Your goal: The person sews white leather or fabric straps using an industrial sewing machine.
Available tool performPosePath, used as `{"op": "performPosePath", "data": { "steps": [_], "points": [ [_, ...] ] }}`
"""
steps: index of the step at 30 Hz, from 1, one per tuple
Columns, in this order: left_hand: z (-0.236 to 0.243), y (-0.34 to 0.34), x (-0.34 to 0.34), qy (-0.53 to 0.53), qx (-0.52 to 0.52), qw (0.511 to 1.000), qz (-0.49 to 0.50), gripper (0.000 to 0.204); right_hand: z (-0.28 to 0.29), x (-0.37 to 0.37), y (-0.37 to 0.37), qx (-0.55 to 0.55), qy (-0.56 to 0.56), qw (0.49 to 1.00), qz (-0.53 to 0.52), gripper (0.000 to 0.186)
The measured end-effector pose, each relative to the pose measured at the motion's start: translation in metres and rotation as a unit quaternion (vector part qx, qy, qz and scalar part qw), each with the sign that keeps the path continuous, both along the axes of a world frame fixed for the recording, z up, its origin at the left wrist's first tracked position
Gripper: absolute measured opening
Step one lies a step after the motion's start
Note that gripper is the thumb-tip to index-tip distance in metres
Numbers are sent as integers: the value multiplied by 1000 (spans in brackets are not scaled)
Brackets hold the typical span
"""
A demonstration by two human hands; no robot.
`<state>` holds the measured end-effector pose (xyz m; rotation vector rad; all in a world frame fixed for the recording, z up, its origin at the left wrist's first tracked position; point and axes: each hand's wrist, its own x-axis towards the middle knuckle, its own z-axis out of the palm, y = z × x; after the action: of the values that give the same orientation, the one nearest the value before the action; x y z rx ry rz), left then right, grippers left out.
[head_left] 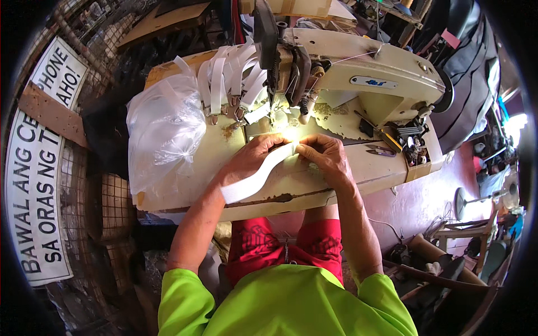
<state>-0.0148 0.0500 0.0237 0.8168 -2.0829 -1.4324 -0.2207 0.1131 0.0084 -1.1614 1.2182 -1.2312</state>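
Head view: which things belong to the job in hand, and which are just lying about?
In the job:
- white strap, pinched by the right hand, left hand close by
- sewing machine
- probably the bundled straps

Lying about:
- snips
- yellow-handled tool
- wall sign

Both bare forearms reach forward from the torso and slant inward, the left forearm (199, 221) angling to the right and the right forearm (360, 232) to the left, elbows slightly bent. The left hand (259, 150) lies back up with its fingers bent toward the right, its grip partly hidden. Close beside it, the right hand (328, 155) curls inward, thumb (306, 152) and forefinger pinched together at their tips.
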Motion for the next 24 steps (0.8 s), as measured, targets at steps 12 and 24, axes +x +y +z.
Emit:
{"op": "performPosePath", "data": {
  "steps": [12, 24],
  "points": [
    [-47, -22, 4, 138, 35, 987, -75, 27, 2, 2, 5, 4, -24, 1000, -6, 20],
    [-16, -13, -5, 76, 88, 993, -33, 31, 13, 1, 0, 24, 49, 997, 50, 25]
  ]
}}
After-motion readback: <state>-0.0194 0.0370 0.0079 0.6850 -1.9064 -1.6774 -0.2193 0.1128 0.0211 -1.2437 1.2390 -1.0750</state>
